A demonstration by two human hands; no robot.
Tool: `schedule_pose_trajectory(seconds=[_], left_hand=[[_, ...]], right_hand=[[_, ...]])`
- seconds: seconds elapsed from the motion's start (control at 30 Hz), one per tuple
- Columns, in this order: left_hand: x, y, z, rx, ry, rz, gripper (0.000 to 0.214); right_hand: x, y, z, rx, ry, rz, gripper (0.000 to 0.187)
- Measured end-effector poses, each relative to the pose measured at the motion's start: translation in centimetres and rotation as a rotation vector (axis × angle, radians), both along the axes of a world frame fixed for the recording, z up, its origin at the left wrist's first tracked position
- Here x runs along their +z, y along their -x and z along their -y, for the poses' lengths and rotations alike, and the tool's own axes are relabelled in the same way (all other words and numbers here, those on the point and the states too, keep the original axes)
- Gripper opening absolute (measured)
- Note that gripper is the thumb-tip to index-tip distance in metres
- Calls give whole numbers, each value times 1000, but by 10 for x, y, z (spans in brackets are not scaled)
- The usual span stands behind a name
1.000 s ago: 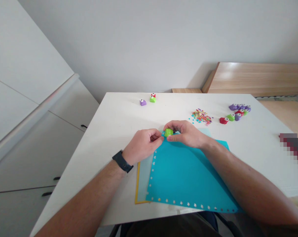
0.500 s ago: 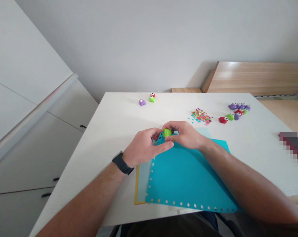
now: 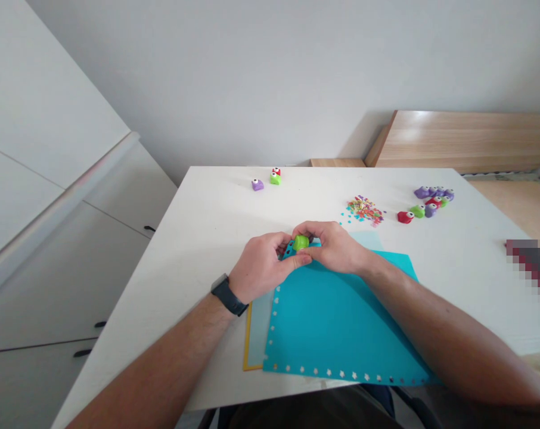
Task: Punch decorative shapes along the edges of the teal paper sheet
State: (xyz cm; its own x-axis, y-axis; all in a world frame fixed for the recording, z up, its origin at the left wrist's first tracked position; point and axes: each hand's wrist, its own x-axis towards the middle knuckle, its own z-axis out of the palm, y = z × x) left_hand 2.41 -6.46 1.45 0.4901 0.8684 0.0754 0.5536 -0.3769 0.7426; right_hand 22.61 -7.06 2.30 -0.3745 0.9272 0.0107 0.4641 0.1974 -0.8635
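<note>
A green craft punch (image 3: 301,242) sits at the far left corner of a blue sheet of paper (image 3: 337,322). My right hand (image 3: 335,245) is closed on this punch, thumb in front and fingers behind it. At the same corner my left hand (image 3: 265,262) pinches the sheet, its thumb stretched over the paper towards the right thumb. Star-shaped holes run along the sheet's left and near edges. Part of the corner is hidden by my fingers.
Paper confetti (image 3: 365,210) lies in a heap beyond my right hand. Several purple, red and green punches (image 3: 417,211) stand at the right rear. A purple punch (image 3: 257,185) and a green one (image 3: 275,178) are at the back. A yellow-edged pale sheet (image 3: 254,345) lies underneath.
My left thumb has drawn in against the punch and right thumb. The green punch and my right hand have shifted very slightly left and nearer.
</note>
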Motion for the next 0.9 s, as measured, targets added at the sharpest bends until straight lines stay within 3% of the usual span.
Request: schedule_pose_trajectory(seconds=[0.6, 0.9], left_hand=[[4, 6, -5, -51, 154, 72, 42], [2, 9, -8, -35, 170, 59, 21]], right_hand=[[1, -8, 0, 36, 10, -17, 34], [3, -15, -2, 9, -35, -5, 38]])
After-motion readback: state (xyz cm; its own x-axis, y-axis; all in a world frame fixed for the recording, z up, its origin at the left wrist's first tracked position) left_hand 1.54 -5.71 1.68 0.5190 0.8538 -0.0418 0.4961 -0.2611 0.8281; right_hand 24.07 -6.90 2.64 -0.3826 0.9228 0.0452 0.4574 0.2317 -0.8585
